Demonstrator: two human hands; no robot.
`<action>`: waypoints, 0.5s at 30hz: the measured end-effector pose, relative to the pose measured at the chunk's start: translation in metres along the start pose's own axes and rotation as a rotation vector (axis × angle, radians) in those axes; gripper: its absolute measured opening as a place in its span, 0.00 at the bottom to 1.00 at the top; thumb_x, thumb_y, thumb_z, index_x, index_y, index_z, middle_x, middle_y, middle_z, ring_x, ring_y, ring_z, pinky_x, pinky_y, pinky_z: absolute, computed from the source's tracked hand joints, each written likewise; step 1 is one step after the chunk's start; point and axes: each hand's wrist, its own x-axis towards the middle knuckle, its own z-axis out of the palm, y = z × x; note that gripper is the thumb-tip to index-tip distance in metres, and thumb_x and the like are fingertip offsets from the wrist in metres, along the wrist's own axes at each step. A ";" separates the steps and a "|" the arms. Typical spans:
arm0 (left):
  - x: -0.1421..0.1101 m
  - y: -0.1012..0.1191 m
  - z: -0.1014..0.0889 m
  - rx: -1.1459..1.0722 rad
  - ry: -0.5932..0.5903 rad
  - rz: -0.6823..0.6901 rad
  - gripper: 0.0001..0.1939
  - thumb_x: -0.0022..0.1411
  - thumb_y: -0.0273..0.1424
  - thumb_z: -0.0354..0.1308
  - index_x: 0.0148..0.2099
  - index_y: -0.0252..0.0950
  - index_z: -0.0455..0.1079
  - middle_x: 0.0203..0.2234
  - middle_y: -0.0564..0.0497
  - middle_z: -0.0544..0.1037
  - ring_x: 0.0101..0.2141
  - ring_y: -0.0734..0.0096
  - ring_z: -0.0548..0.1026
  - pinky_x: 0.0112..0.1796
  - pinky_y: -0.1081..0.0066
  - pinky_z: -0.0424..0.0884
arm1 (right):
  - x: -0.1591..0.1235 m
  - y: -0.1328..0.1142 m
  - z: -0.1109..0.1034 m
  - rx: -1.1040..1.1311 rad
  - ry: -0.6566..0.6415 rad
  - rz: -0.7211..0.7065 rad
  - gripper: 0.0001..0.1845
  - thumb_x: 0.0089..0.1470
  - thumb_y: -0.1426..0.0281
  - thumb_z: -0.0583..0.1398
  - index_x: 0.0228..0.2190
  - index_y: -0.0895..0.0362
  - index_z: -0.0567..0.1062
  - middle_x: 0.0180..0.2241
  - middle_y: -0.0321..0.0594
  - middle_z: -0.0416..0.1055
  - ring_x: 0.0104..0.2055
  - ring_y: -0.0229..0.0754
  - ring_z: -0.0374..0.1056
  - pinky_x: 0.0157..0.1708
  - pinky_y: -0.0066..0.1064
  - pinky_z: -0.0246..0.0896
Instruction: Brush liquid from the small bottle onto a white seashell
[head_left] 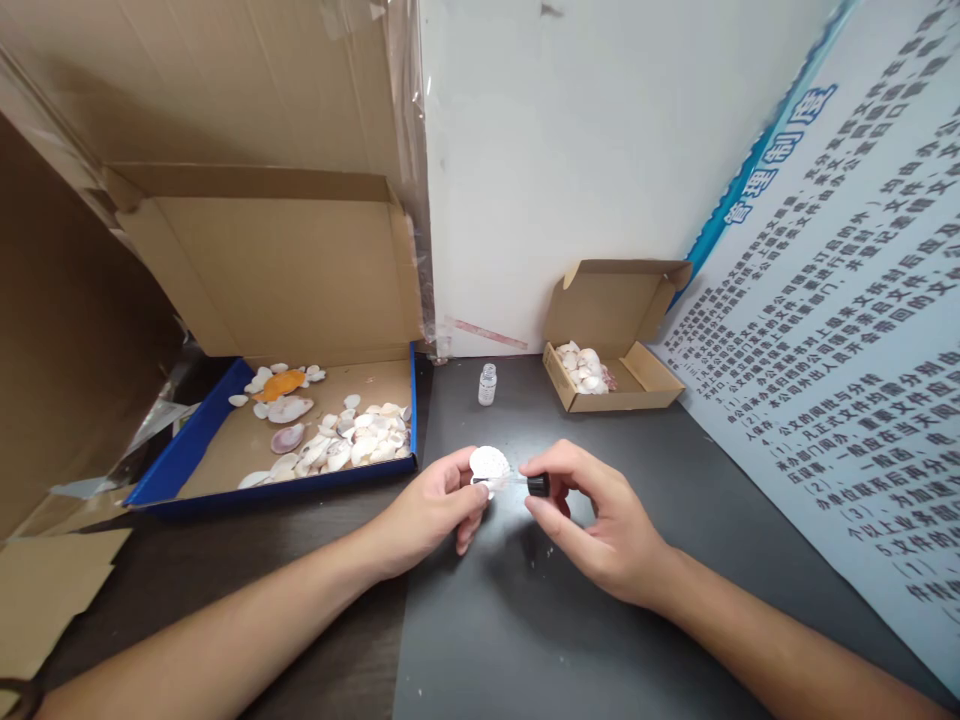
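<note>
Between the thumb and fingers of my left hand (442, 495) is a white ribbed seashell (490, 463), held above the dark table. My right hand (600, 510) pinches a black bottle cap (538, 485) with a thin clear stem that points left. The stem's tip reaches the shell's lower edge; whether it touches cannot be made out. Beyond both hands, a small clear glass bottle (487, 385) with a pale label stands upright with no cap on it.
At left, a large open blue-edged cardboard box (217, 455) holds many loose shells (345, 440) and an orange one (283, 384). A smaller open box (622, 400) at back right contains a shell pile (583, 368). A white wall (555, 150) and printed panel (847, 330) border the table (480, 640).
</note>
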 end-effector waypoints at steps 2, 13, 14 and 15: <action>0.000 0.000 0.000 0.001 0.003 -0.006 0.12 0.58 0.36 0.58 0.40 0.35 0.62 0.16 0.62 0.64 0.14 0.81 0.60 0.18 0.77 0.60 | 0.000 0.000 0.001 -0.024 0.029 0.039 0.13 0.58 0.75 0.58 0.44 0.50 0.70 0.29 0.32 0.63 0.27 0.34 0.61 0.26 0.26 0.60; 0.001 -0.001 0.000 -0.002 -0.006 -0.017 0.10 0.56 0.33 0.56 0.40 0.35 0.62 0.16 0.61 0.63 0.14 0.80 0.60 0.18 0.76 0.60 | 0.002 0.006 0.000 -0.076 0.104 0.059 0.11 0.59 0.75 0.57 0.44 0.52 0.70 0.32 0.35 0.64 0.28 0.35 0.62 0.27 0.29 0.61; 0.000 -0.001 0.000 -0.005 -0.004 -0.019 0.10 0.56 0.33 0.56 0.40 0.35 0.62 0.16 0.61 0.63 0.15 0.80 0.60 0.18 0.76 0.60 | 0.002 0.006 -0.001 -0.073 0.103 0.040 0.11 0.59 0.75 0.57 0.44 0.52 0.70 0.32 0.36 0.64 0.28 0.35 0.62 0.27 0.29 0.61; 0.000 0.000 0.000 -0.009 -0.003 -0.022 0.10 0.56 0.33 0.56 0.40 0.35 0.62 0.16 0.61 0.63 0.15 0.80 0.60 0.18 0.76 0.60 | 0.002 0.005 -0.001 -0.064 0.086 0.013 0.12 0.59 0.75 0.57 0.44 0.52 0.70 0.32 0.35 0.64 0.28 0.35 0.62 0.27 0.29 0.62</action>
